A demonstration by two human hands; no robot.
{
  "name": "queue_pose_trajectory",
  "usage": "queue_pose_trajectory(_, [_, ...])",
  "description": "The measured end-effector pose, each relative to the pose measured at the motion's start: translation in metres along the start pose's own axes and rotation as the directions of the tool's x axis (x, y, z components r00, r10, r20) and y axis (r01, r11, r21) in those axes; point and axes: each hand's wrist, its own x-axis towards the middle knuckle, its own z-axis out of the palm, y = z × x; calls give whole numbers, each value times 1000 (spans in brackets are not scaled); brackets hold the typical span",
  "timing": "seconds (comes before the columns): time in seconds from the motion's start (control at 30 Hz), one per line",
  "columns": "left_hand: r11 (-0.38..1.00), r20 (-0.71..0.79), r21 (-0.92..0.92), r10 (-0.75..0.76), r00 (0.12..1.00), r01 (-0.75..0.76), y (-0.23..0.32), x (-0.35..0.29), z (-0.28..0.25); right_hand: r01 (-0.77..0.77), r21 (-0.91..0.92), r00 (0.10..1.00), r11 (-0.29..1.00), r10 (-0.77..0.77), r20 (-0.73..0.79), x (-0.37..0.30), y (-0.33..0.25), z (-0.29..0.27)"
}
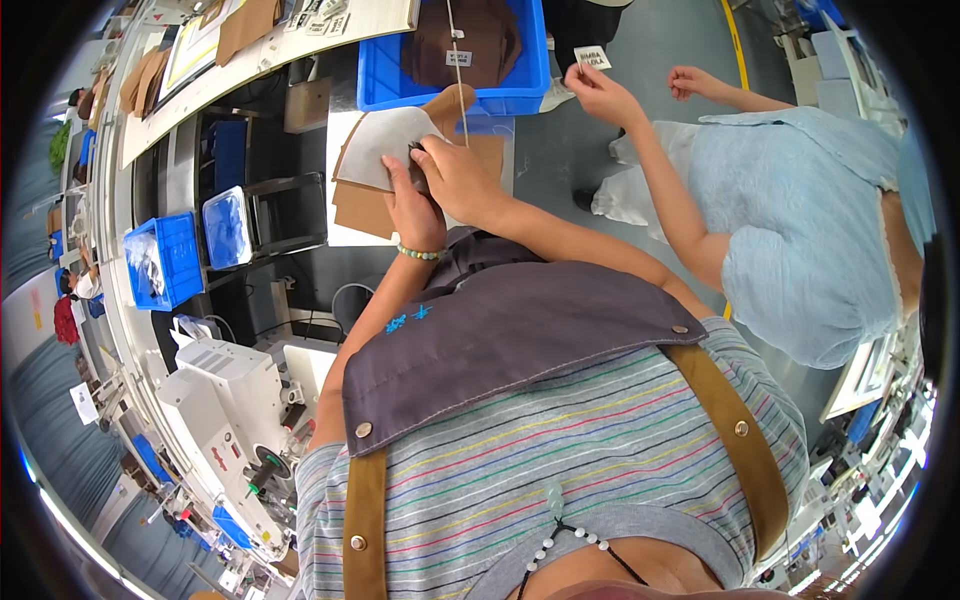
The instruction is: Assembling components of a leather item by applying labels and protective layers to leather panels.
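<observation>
Where the white desk (343, 232) ends toward the wearer, its near left corner shows as a pale margin around brown sheets (362, 211). Grey-white panel (372, 140): brown-edged, tilted, above those sheets, toward the desk's left edge. Left hand (414, 212): clamped on the panel's near edge, thumb on top, other fingers mostly hidden. Right hand (460, 180): fingers curled at the panel's right edge, beside a small dark piece (416, 147); on which of them it closes, cannot tell. Blue bin (510, 103): at the desk's far edge, just beyond the panel, containing dark brown pieces (430, 45). Dark frame (290, 186): close off the desk's left edge, little room between. Grey floor (555, 185): wider gap, desk's right edge to a co-worker (800, 230), whose hand (607, 97) pinches a white tag (592, 57).
</observation>
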Motion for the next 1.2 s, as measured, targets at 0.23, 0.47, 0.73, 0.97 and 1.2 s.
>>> queue_pose_trajectory(0.23, [1000,-15,25,1,1000,0,0,-1,-2,52,-24,999,998,-52,-5,-2,2,2])
queue_pose_trajectory(0.47, [1000,-14,20,-4,1000,4,-3,-1,-5,23,-11,1000,1000,-23,20,-3,-10,-2])
queue_pose_trajectory(0.73, [999,-10,27,23,1000,-22,-2,-3,3,35,37,999,999,-35,11,0,-11,-6])
queue_pose_trajectory(0.97, [996,-5,72,59,998,-58,-4,-3,7,29,22,999,999,-30,14,1,-10,-7])
queue_pose_trajectory(1.2, [960,82,266,64,995,-84,-10,-5,0,5,21,999,1000,-4,-53,0,-11,-5])
